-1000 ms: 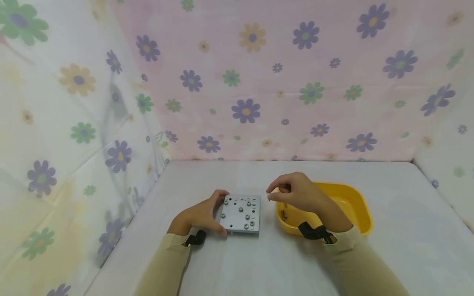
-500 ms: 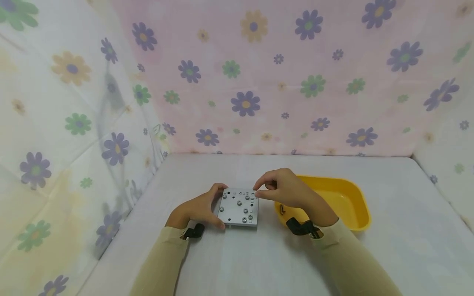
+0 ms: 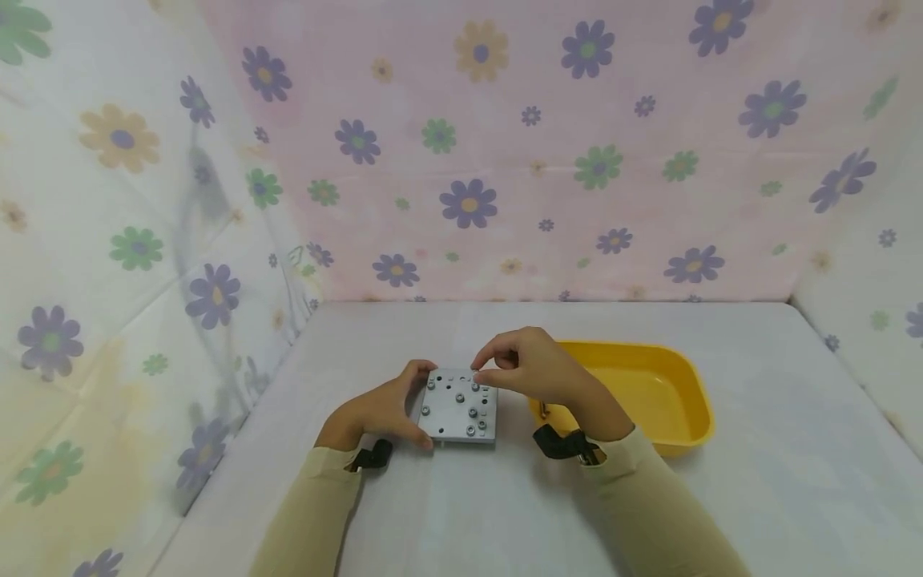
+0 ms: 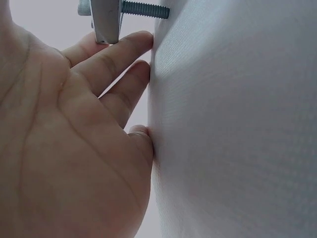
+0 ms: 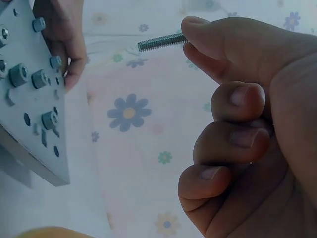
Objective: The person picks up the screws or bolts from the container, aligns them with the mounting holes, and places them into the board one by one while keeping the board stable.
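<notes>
Head view: right hand (image 3: 531, 366), pinching screw (image 5: 162, 42), had moved over plate (image 3: 450, 421), nearing holes (image 3: 485, 401); left hand (image 3: 380, 412) gripped plate.

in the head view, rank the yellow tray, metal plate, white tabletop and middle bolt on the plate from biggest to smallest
1. white tabletop
2. yellow tray, partly hidden by the right arm
3. metal plate
4. middle bolt, only its head shows
</notes>
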A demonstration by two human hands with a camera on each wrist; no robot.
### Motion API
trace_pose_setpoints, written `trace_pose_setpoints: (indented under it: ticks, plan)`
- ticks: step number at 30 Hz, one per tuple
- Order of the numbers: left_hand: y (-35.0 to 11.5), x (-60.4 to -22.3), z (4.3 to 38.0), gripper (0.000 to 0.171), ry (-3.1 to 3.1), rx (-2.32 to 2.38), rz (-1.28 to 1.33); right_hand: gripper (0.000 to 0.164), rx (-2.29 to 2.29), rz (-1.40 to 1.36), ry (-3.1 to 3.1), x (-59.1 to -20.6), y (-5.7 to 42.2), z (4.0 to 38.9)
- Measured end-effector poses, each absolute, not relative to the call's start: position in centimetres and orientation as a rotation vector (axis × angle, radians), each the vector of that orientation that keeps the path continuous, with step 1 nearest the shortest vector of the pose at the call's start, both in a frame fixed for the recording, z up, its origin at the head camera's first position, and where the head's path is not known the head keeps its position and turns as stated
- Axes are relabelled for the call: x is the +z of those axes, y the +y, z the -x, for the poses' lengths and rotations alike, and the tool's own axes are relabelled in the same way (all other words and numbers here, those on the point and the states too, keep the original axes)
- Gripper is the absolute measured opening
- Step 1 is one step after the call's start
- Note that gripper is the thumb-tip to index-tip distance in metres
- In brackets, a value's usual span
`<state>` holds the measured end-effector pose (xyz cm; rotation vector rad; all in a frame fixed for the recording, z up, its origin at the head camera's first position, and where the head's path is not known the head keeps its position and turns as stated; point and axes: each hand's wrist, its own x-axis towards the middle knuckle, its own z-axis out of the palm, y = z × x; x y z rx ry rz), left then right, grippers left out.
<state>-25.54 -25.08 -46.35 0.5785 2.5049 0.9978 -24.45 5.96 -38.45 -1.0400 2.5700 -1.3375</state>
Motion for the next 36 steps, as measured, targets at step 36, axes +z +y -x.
trace_pose_setpoints:
  ticks: [36]
  plan:
    - [-25.2,-46.3,25.3,0.125,2.496,0.991,-0.581,0.014,-1.352,0.982,2.521,-40.5,2.4,23.0]
